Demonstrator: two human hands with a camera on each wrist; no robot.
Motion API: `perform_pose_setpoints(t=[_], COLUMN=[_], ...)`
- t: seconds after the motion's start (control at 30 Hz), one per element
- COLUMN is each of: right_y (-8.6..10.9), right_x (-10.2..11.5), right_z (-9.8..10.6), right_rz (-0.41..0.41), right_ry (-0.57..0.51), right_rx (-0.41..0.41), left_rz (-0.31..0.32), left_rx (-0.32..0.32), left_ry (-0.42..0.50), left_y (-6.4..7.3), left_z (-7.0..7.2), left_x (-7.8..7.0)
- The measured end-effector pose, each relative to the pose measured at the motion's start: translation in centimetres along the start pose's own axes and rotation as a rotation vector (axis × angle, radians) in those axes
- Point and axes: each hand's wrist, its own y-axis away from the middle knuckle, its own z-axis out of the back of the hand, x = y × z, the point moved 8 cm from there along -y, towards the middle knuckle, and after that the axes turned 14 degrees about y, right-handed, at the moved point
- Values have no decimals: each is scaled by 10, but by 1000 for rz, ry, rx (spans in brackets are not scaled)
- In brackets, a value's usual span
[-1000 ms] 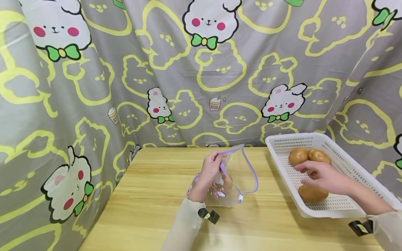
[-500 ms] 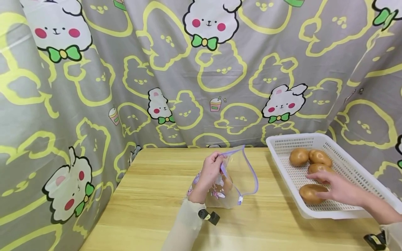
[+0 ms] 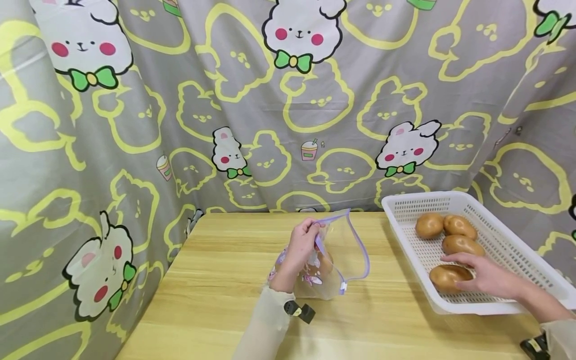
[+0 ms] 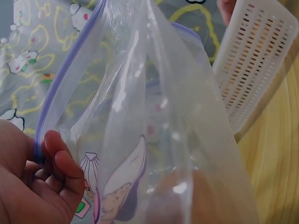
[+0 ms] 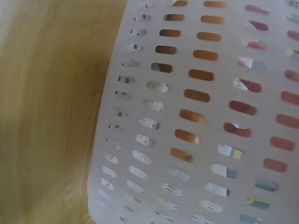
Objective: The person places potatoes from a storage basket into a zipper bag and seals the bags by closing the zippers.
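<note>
My left hand point(image 3: 302, 246) pinches the purple zip edge of a clear plastic slider bag point(image 3: 348, 245), and the bag's mouth gapes to the right. A potato point(image 3: 325, 261) shows through the printed plastic; the left wrist view shows its blurred brown shape low in the bag point(image 4: 219, 116). My right hand point(image 3: 488, 275) is inside the white basket, at the right end of the nearest potato point(image 3: 445, 278). Its thumb lies in front of that potato and its fingers reach over behind, spread. In the right wrist view, the basket wall point(image 5: 154, 116) hides most of this hand.
The perforated white basket point(image 3: 407, 260) stands at the table's right side. Several potatoes lie in it, among them one in the middle point(image 3: 462, 245) and one at the back point(image 3: 429, 226). A patterned grey curtain point(image 3: 270, 110) hangs behind the wooden table point(image 3: 202, 300).
My right hand has come down and toward me in the basket, from above the middle potato to the nearest one. The left hand and bag have hardly moved.
</note>
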Motion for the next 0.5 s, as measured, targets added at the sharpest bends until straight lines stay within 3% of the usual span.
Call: perform_pose_setpoints(t=[0.13,0.5], right_y=[2,0], right_x=[-4,-8], right_z=[-5,-15], right_rz=[1,23], right_ry=[-32,-63], right_rx=[43,106], left_rz=[8,19], left_rx=[9,-14], left_ry=[-6,-2], left_y=[7,8], left_z=[-3,-1], left_x=[-14,-15])
